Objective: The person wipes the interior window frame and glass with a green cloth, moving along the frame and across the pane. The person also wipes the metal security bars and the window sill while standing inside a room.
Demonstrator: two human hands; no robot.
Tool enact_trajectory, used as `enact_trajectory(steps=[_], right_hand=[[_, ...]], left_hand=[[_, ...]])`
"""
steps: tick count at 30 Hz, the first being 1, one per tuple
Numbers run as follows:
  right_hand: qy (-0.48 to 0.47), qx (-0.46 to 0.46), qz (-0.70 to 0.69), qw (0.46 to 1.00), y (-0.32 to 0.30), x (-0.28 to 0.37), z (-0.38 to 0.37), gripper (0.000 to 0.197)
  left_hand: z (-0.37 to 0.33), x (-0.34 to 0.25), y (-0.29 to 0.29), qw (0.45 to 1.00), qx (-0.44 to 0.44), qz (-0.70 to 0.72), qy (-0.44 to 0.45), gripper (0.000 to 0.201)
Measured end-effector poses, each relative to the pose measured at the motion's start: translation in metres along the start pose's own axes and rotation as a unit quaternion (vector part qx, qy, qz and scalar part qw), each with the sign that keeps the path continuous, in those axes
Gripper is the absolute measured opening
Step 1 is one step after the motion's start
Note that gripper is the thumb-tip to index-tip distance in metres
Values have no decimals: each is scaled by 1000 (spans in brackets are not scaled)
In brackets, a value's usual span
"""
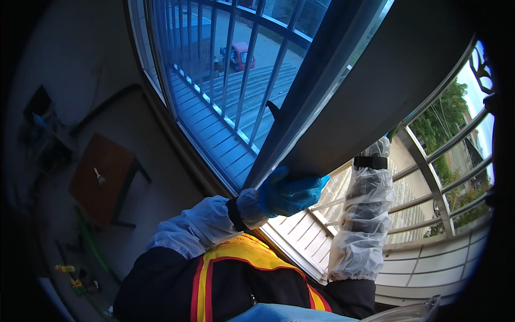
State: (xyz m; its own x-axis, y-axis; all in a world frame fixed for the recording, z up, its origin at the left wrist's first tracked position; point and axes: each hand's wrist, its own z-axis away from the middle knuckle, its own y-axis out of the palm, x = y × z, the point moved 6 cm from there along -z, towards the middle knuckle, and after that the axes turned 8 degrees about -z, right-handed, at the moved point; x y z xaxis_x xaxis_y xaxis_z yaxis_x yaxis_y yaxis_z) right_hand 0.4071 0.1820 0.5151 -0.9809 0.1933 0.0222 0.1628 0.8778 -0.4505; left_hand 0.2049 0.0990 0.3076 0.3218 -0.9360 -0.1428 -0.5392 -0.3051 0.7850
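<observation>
My left hand [294,194], in a blue glove, is closed round the lower end of a grey window sash [375,80], its fingers curled toward the right. Clear plastic sleeves cover both forearms, with a black band at each wrist. On the right, my right forearm [367,209] reaches up through the open window to the outer side of the sash. The sash hides nearly all of my right hand, so its fingers do not show. A bit of something green [395,130] peeks out at the sash edge there. Left of the sash stands a blue-tinted glass pane [230,107] with a dark latch [273,110].
Curved metal bars [429,155] fence the outside of the window, above a white tiled wall [429,263]. Indoors at left, a brown table [102,185] bears a small pale brush-like tool [99,176]. A red vehicle [240,55] is parked below, beyond corrugated roofing.
</observation>
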Motion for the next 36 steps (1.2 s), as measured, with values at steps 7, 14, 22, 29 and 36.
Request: enact_trajectory(steps=[7, 14, 22, 29, 36], right_hand=[[-2, -8, -116, 993, -17, 0, 8, 17], [129, -166, -240, 948, -4, -20, -131, 33], [150, -94, -163, 971, -45, -29, -247, 43], [127, 0, -184, 975, -14, -13, -82, 39], [-75, 42, 34, 996, -32, 2, 16, 35]], left_hand=[[-2, -7, 21, 990, 101, -97, 5, 48], [3, -6, 13, 984, 175, 18, 2, 48], [18, -8, -10, 990, 137, 4, 12, 70], [9, -11, 8, 988, 147, -40, -19, 61], [3, -8, 19, 993, 56, -96, -25, 43]])
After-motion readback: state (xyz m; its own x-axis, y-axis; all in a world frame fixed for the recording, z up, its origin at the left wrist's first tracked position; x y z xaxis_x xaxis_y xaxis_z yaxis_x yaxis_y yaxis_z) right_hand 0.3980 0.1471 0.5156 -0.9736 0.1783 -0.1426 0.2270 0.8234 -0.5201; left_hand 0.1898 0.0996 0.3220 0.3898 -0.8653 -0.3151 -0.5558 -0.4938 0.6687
